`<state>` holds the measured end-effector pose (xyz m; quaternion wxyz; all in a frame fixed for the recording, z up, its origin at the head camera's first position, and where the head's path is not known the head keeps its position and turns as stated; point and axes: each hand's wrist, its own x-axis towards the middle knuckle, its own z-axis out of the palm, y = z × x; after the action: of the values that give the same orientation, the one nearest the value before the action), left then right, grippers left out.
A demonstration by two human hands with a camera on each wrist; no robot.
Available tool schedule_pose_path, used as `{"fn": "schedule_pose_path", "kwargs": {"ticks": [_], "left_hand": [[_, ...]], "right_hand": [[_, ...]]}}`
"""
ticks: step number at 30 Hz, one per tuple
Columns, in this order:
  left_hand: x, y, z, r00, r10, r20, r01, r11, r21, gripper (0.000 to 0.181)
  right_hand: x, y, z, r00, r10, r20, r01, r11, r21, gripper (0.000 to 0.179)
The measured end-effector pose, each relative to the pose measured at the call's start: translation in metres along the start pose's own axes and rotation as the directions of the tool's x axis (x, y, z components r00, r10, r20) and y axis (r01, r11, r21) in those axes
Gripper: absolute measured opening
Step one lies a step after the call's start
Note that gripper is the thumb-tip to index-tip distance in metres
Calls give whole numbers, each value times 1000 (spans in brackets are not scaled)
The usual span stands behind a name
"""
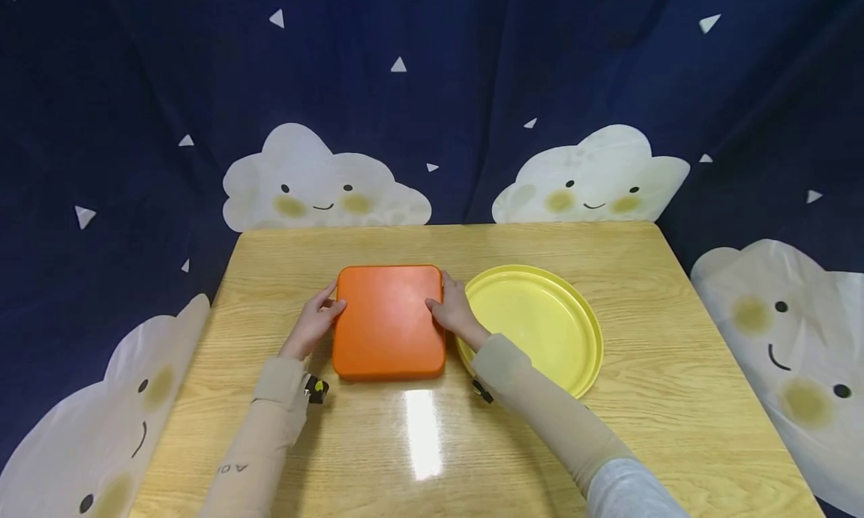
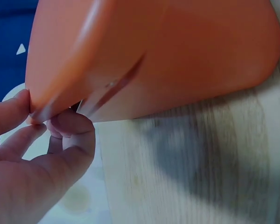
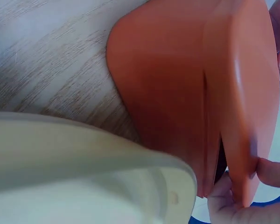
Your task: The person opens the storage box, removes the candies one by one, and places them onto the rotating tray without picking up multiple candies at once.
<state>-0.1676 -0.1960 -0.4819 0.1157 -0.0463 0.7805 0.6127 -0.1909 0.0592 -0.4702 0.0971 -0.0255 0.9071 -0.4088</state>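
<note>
An orange box with rounded corners stands on the table, its flat orange lid (image 1: 390, 319) facing up in the head view. My left hand (image 1: 316, 321) pinches the lid's far left edge, thumb on top and fingertips under the rim. At the opposite edge my right hand (image 1: 455, 309) grips the lid the same way. The right wrist view shows a narrow dark gap between the lid and the box body (image 3: 163, 79) near those fingers, so the lid is raised at its far end. What the box contains is hidden.
Just right of the box lies a round yellow tray (image 1: 533, 323) with a raised rim, partly under my right forearm. The wooden table (image 1: 675, 368) meets a dark blue curtain (image 1: 459, 68) with white clouds at its back and sides.
</note>
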Motion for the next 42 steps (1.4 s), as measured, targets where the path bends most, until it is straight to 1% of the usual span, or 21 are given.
{"fn": "schedule_pose_path", "kwargs": {"ticks": [6, 9, 11, 14, 17, 21, 24, 28, 30, 33, 36, 39, 40, 42], "left_hand": [[0, -5, -2, 999, -24, 22, 23, 1000, 16, 54], [1, -5, -2, 999, -30, 30, 29, 999, 24, 55], [1, -6, -2, 999, -36, 38, 35, 999, 17, 55], [1, -5, -2, 997, -49, 55, 49, 999, 1, 54], [1, -4, -3, 996, -62, 63, 63, 998, -18, 53], [0, -4, -5, 996, -59, 68, 59, 998, -2, 53], [-2, -4, -8, 996, -59, 72, 57, 998, 33, 54], [-5, -5, -16, 996, -70, 47, 66, 995, 76, 54], [-6, -5, -21, 998, -65, 24, 63, 994, 90, 53], [-10, -6, -31, 998, -61, -10, 62, 993, 105, 50], [-14, -7, -41, 996, -84, -37, 88, 991, 104, 47], [-19, -8, -51, 993, -108, -51, 113, 988, 109, 47], [-21, -8, -55, 992, -111, -55, 117, 986, 116, 47], [-23, -11, -62, 992, -110, -65, 117, 985, 124, 48]], "right_hand": [[0, 0, 1, 1000, -19, 14, 19, 999, -38, 64], [0, 1, 1, 1000, -10, 23, 11, 999, -38, 63], [0, 1, 1, 999, 7, 35, -6, 1000, -22, 64], [1, 2, 0, 996, 57, 70, -60, 997, 43, 63], [2, 3, -1, 992, 80, 97, -88, 993, 82, 60], [2, 3, -1, 991, 70, 112, -82, 991, 105, 55], [1, 1, 0, 991, 55, 121, -72, 988, 140, 55], [0, -6, 2, 988, 49, 149, -77, 979, 188, 59], [1, -11, 4, 983, 59, 173, -96, 972, 213, 62], [3, -20, 8, 977, 74, 201, -119, 968, 219, 68], [5, -29, 13, 968, 71, 240, -134, 957, 256, 63], [6, -39, 20, 962, 45, 269, -125, 950, 287, 57], [6, -42, 23, 961, 42, 275, -125, 947, 296, 57], [7, -49, 28, 961, 33, 273, -114, 951, 287, 61]]}}
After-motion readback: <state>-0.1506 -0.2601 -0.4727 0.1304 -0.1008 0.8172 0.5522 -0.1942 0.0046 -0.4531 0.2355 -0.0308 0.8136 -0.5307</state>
